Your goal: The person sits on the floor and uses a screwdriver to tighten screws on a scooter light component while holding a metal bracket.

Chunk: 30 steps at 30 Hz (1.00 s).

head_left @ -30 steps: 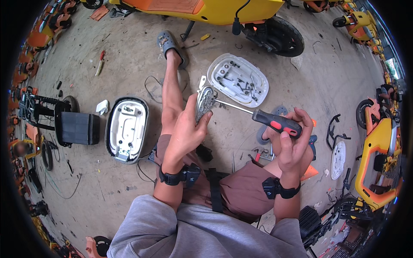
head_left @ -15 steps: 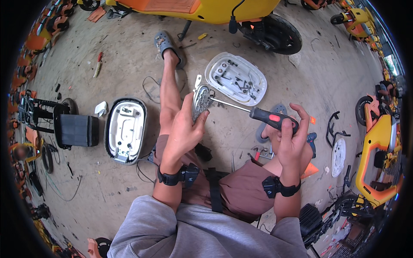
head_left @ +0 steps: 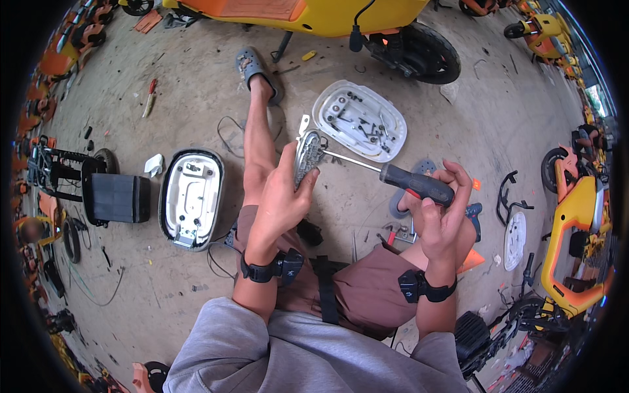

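My left hand (head_left: pixel 285 196) grips a silver oval metal part (head_left: pixel 307 158) with a pale, holed tab at its upper end. My right hand (head_left: pixel 442 203) has its fingers round the black-and-red handle of a screwdriver (head_left: pixel 414 181); the long shaft reaches to the right side of the metal part, where the exact contact is too small to make out. Beyond my hands a white oval tray (head_left: pixel 360 114) holds several bolts and small parts. A black-rimmed white oval housing (head_left: pixel 192 196) lies left of my leg.
A yellow scooter (head_left: pixel 295 16) stands ahead, another yellow frame (head_left: pixel 570 288) at right. A black box on a chassis (head_left: pixel 114 200) sits left. A hammer (head_left: pixel 393 232), white plate (head_left: pixel 515 242) and bent tube (head_left: pixel 504 196) lie near my right leg. A person (head_left: pixel 580 137) is at the far right.
The screwdriver handle has turned in my right hand, showing less of its red inlay, and my right thumb has slid along and off its top. My left hand still holds the metal part.
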Available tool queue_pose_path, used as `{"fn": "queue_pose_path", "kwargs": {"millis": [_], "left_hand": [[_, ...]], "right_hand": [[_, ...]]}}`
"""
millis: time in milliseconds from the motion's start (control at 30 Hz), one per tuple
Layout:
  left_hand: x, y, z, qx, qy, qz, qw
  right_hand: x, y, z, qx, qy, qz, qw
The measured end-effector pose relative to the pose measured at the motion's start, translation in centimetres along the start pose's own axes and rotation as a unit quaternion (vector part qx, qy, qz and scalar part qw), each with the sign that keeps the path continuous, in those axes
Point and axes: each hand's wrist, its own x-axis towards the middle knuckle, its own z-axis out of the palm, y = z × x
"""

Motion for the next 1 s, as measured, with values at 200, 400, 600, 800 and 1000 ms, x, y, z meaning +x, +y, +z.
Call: {"fn": "queue_pose_path", "kwargs": {"millis": [200,400,600,800,1000], "left_hand": [[-0.2,-0.3,0.2,-0.008,-0.015,-0.014,1.000],[0.2,0.3,0.1,-0.006,0.005,-0.003,1.000],[-0.1,0.0,0.3,-0.008,-0.011,-0.004,1.000],[-0.4,-0.2,0.3,0.000,-0.013,-0.018,1.000],[-0.3,0.0,0.1,0.001,-0.015,-0.021,1.000]], "right_hand": [[-0.2,-0.8,-0.2,0.020,-0.002,0.109,0.994],[-0.2,-0.9,0.2,-0.008,0.011,0.078,0.997],[-0.2,-0.7,0.2,0.024,0.011,0.033,0.999],[-0.3,-1.3,-0.2,0.020,-0.002,0.183,0.983],[-0.5,-1.1,0.1,-0.014,0.007,0.093,0.996]]}}
